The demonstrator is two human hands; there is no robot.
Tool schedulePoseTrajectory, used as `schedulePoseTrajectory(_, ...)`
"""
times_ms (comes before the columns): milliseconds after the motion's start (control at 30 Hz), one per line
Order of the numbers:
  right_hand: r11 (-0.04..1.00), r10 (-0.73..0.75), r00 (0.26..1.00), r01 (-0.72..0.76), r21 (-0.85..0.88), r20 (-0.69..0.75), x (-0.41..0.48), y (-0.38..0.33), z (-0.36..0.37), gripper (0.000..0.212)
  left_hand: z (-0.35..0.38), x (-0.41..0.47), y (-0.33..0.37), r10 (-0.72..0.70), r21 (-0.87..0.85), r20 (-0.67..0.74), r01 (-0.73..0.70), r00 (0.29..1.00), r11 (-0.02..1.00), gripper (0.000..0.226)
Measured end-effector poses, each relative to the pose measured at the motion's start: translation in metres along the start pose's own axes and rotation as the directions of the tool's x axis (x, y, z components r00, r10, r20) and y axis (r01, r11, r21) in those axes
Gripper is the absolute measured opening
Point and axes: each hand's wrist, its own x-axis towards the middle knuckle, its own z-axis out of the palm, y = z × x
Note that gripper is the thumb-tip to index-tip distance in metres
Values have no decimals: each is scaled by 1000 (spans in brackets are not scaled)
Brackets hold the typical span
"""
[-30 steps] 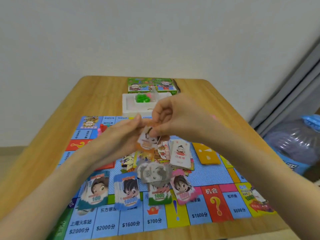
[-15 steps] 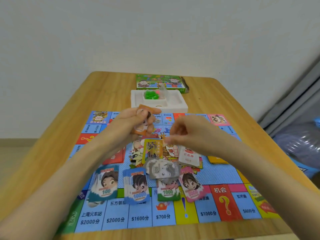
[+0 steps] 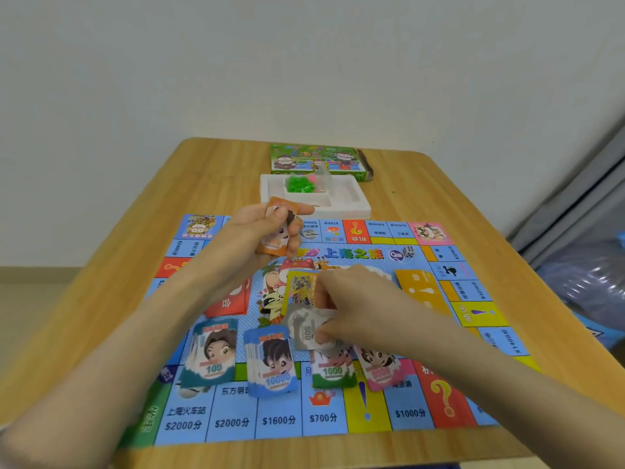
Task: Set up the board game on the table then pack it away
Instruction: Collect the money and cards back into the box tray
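Orange paper notes (image 3: 280,235) are clasped in our left hand (image 3: 257,228), its fingers curled round the small bundle above the far side of the game board (image 3: 406,414). Our right hand (image 3: 345,309) pinches the grey 500 notes (image 3: 304,330) low over the board's middle, just behind the row of money stacks: teal 100 (image 3: 211,360), blue 10000 (image 3: 272,363), green 1000 (image 3: 333,370) and a pink one (image 3: 378,370). Beyond the board, on the wooden table (image 3: 118,265), we see the white tray (image 3: 348,204) holding green pieces (image 3: 297,184), and the green box (image 3: 314,160).
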Motion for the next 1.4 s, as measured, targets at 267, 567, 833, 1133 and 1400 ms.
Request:
schedulePoseTrajectory(267,880,63,996,-22,475,-70,-11,14,-10,14,-1,-1,1,-130,-125,50,136,990,983,28)
schedulePoseTrajectory(567,683,47,882,314,659,-469,-9,5,-45,23,1,-11,7,-313,-363,238,383,919,850,17)
schedulePoseTrajectory(833,647,127,833,342,681,-539,9,22,-30,22,-1,-6,4,-343,-333,228,404,911,852,28)
schedulePoseTrajectory(1133,835,-494,481,494,-242,-724,33,25,2,15,-4,-5,-3,-383,-425,207,435,900,793,29)
schedulePoseTrajectory(1400,864,-496,592,407,-295,-635,32,31,4,16,0,-6,-5,-344,-380,263,425,901,822,32)
